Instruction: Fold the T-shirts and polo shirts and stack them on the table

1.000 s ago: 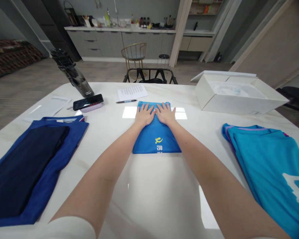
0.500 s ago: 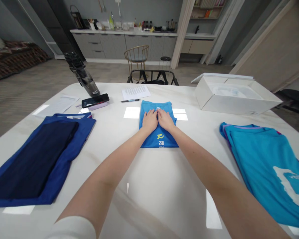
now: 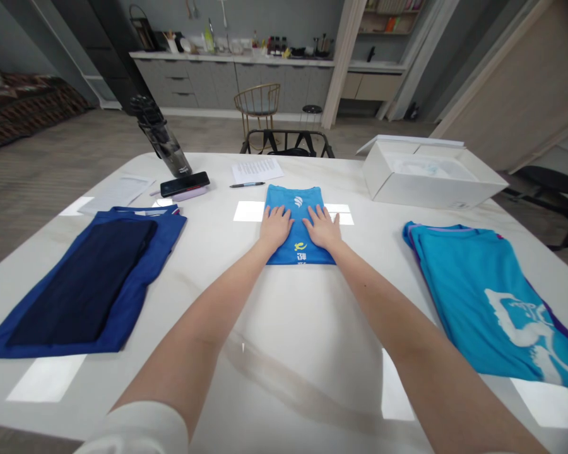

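A folded blue shirt (image 3: pixel 297 224) with a white logo and yellow and white print lies flat at the middle of the white table. My left hand (image 3: pixel 276 227) rests flat on its left side, fingers spread. On its right side my right hand (image 3: pixel 322 227) lies with fingers apart, the fingertips near the shirt's edge. Neither hand holds anything. To the left, a folded dark navy garment (image 3: pixel 88 280) lies on a larger blue garment (image 3: pixel 144 302). Folded turquoise shirts (image 3: pixel 468 277) with white print lie at the right.
The white table (image 3: pixel 274 353) also bears an open white box (image 3: pixel 435 183), a printed sheet (image 3: pixel 257 169), a pen (image 3: pixel 247 185), a phone (image 3: pixel 184 183) and a dark bottle (image 3: pixel 163 139). Beyond it stand chairs and a kitchen counter (image 3: pixel 236 60).
My hands have moved apart, from the shirt's middle out to its two sides, uncovering the white logo. The camera view has shifted slightly.
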`<state>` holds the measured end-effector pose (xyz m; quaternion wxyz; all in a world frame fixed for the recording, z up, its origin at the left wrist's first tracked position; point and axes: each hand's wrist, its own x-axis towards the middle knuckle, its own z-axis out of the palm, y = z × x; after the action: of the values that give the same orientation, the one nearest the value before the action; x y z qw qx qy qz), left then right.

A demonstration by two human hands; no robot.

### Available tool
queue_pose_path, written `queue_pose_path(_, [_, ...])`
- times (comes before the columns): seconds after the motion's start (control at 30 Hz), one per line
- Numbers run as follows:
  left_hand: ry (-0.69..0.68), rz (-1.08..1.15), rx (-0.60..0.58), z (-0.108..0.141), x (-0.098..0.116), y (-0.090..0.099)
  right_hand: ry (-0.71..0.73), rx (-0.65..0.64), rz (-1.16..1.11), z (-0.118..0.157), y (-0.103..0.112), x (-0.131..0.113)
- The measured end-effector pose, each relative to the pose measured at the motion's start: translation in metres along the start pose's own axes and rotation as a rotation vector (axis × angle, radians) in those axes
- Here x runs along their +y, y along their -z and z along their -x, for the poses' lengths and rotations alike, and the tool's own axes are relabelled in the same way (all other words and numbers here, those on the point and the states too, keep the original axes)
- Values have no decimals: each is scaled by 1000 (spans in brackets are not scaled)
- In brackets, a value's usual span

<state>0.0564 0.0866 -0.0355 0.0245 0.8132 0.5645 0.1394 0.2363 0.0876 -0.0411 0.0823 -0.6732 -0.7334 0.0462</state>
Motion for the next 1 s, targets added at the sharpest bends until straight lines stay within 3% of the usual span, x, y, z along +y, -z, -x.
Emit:
queue_pose_path(0.07, [-38,14,-11,5,9,2,60,46,14,6,2,-5])
queue_pose_path(0.13, [14,59,-50,8,20,2,99,33,-19,10,3,-15])
queue_pose_path(0.23, [140,112,-72,17,35,-1,-7,-42,-125,20,1,-32])
queue_pose_path(0.37, [158,79,-18,37,39,-4,-27,39,-115,44,-3,-41])
queue_pose_path(0.6, [62,18,-40,66,29,2,25,31,-21,74,0,-25])
queue_pose_path(0.8, [-135,18,-150,85,23,12,102,4,21,96,3,-17])
queue_pose_path(1.0, [-145,20,-186,102,21,17,128,-52,0,113,6,-11])
